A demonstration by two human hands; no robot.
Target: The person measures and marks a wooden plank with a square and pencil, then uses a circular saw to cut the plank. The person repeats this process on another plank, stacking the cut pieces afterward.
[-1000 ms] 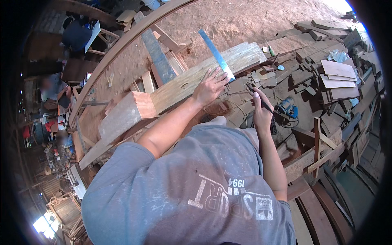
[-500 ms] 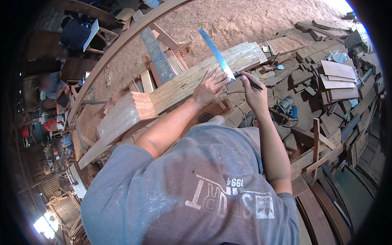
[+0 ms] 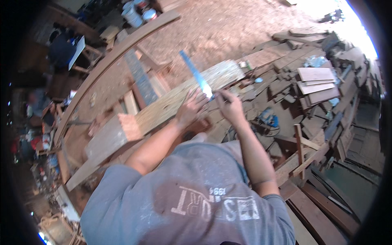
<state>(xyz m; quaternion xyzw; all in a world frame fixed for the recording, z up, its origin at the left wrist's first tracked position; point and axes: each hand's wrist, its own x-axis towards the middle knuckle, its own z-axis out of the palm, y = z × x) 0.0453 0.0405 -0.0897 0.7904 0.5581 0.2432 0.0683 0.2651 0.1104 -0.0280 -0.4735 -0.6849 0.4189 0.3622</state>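
Observation:
A flat, shiny metal ruler [image 3: 192, 67] lies crosswise over a long pale wooden plank [image 3: 163, 107]. Its near end catches a bright glare at the plank's near edge. Over that end and the plank's edge my left hand [image 3: 190, 108] is closed, keeping the ruler pinned. Just right of it, my right hand [image 3: 231, 108] has its fingers pinched at the ruler's near end, around a slim dark pencil. The pencil is mostly hidden by the fingers and smeared by motion now; the earlier frame shows it more plainly.
A block-like wooden piece [image 3: 107, 138] adjoins the plank's left end. A long curved wooden strip [image 3: 87, 75] arches beyond it. To the right are a blue power tool [image 3: 269, 118], stacked boards [image 3: 316, 83] and heaped offcuts. Another person [image 3: 40, 104] sits at the far left.
The whole view has shifted, so the scene sits further left and blurs. My right hand has come closer to the ruler's near end. My left hand stays on the ruler.

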